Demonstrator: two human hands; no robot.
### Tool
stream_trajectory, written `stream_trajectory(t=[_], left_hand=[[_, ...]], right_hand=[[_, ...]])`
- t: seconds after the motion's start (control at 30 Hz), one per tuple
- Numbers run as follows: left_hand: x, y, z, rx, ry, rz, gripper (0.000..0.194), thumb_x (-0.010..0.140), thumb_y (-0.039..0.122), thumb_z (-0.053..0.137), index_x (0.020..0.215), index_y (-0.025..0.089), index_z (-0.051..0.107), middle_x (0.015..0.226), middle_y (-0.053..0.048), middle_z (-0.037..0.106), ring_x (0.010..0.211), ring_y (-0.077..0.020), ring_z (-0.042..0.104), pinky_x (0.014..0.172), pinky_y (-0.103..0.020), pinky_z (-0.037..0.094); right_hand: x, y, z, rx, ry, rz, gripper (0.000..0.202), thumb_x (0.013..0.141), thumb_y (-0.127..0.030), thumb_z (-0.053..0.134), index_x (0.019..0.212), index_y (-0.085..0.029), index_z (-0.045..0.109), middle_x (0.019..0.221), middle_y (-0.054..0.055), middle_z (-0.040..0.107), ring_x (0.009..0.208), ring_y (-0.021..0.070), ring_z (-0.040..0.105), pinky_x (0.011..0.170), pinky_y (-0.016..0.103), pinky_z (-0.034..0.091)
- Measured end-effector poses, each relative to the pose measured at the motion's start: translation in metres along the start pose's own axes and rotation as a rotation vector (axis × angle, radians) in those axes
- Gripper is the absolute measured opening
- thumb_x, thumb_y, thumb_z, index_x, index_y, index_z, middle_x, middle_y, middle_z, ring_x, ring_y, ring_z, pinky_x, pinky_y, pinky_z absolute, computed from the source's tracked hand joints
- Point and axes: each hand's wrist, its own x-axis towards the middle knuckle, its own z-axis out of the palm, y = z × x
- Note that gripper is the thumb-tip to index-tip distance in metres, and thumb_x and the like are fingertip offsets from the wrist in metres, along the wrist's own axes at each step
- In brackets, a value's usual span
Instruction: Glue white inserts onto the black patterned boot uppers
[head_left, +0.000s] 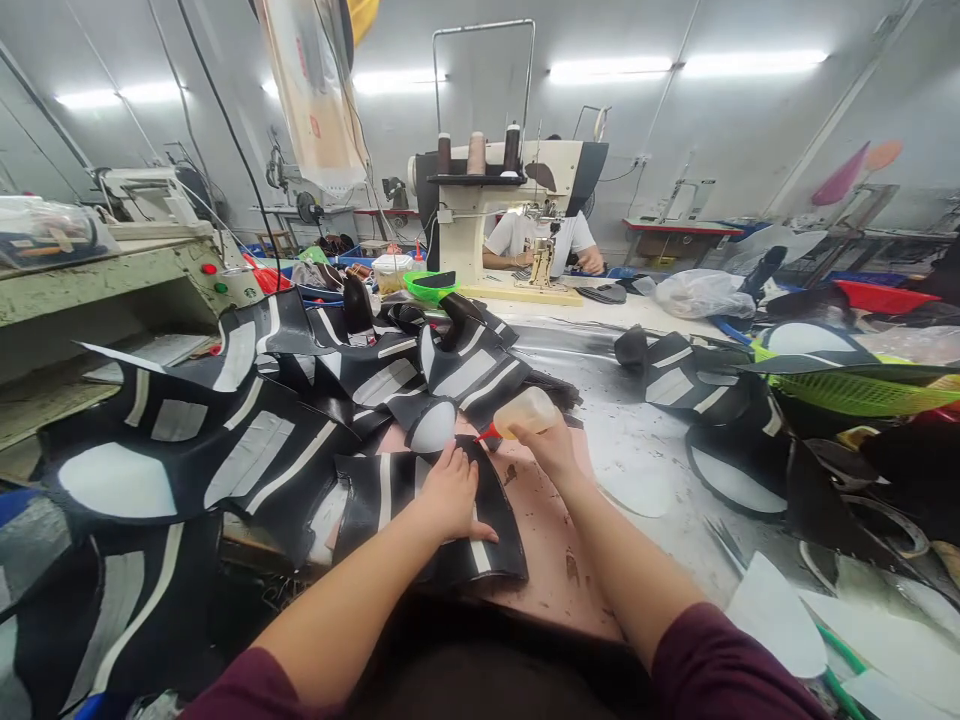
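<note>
A black piece with white strips (pixel 364 505) lies flat on a pink board (pixel 555 545) in front of me. My left hand (pixel 450 495) rests on this piece with its fingers spread and the thumb pointing right. In my right hand (pixel 546 448) is a translucent squeeze bottle (pixel 525 410) with a red nozzle, tilted so that the tip points left, close to the upper edge of the black piece. A rounded white patch (pixel 433 427) on another black piece lies just beyond my left fingertips.
Black pieces with white patches (pixel 247 450) are heaped on the left, more (pixel 675 375) on the right. A sewing machine (pixel 461 230) with thread spools stands ahead, a person (pixel 577 240) behind it. Scissors (pixel 724 545) and a green basket (pixel 847 390) are at right.
</note>
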Motion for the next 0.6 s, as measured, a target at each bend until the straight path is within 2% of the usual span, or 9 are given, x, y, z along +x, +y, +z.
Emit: stream_trajectory(t=[0.2,0.43,0.6], left_hand=[[0.003,-0.001,0.007,0.013,0.058,0.02,0.108,0.062,0.082,0.042,0.134,0.002,0.036,0.137,-0.024,0.035,0.132,-0.0343,0.026,0.11,-0.045,-0.003],[0.002,0.0,0.004,0.013,0.036,0.029,0.107,0.065,0.079,0.044,0.135,0.0,0.033,0.137,-0.025,0.036,0.132,-0.0343,0.025,0.11,-0.044,-0.003],[0.004,0.001,0.004,0.004,0.059,0.025,0.109,0.063,0.078,0.048,0.134,-0.003,0.033,0.136,-0.027,0.036,0.131,-0.0351,0.026,0.11,-0.044,-0.003]], right_hand=[[-0.002,-0.002,-0.002,-0.061,0.02,0.016,0.059,0.053,-0.05,0.073,0.099,-0.017,0.056,0.097,0.009,0.065,0.09,0.0266,0.06,0.077,0.041,0.049],[-0.018,-0.002,-0.029,-0.109,0.009,0.047,0.06,0.053,-0.05,0.073,0.1,-0.015,0.056,0.094,0.01,0.066,0.088,0.0278,0.061,0.072,0.04,0.051],[-0.033,-0.005,-0.046,-0.054,-0.01,0.103,0.065,0.052,-0.051,0.074,0.103,-0.014,0.056,0.094,0.011,0.066,0.082,0.0266,0.062,0.065,0.038,0.052]])
